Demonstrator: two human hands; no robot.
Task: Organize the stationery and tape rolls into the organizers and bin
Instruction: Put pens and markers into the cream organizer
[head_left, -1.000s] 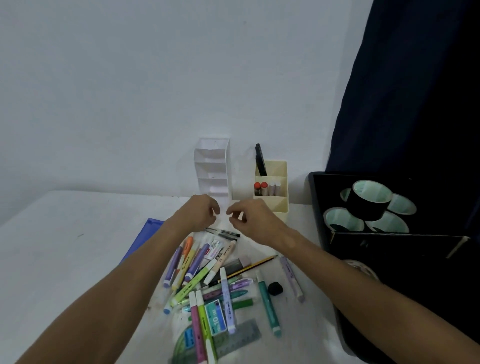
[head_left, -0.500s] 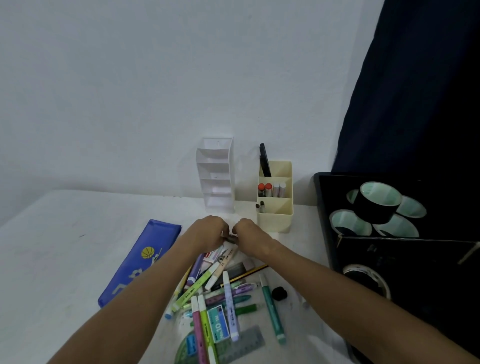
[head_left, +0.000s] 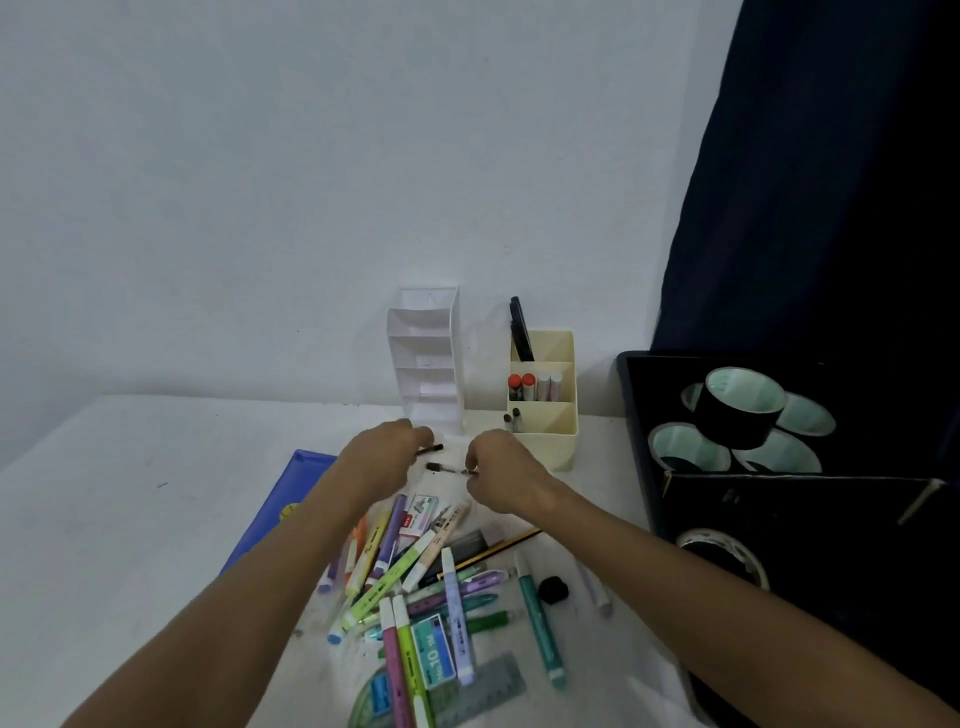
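Both hands hover over the table in front of the organizers. My left hand (head_left: 384, 454) pinches one thin black pen (head_left: 431, 448) that sticks out to the right. My right hand (head_left: 501, 475) pinches a second thin black pen (head_left: 444, 468) that points left. A pile of highlighters and markers (head_left: 415, 571) lies below the hands. At the wall stand a white tiered organizer (head_left: 428, 358) and a cream organizer (head_left: 545, 410) with pens in it. The black bin (head_left: 639, 415) at the right holds several tape rolls (head_left: 737, 410).
A blue pencil case (head_left: 280, 509) lies left of the pile. A grey ruler (head_left: 493, 686), a staples box (head_left: 432, 656) and a black cap (head_left: 553, 590) lie near the front. A clear tape roll (head_left: 727, 551) sits by a dark box (head_left: 805, 525) at the right.
The hands came together over the pile, then rose and drew apart. Each now holds a thin black pen taken from the table.
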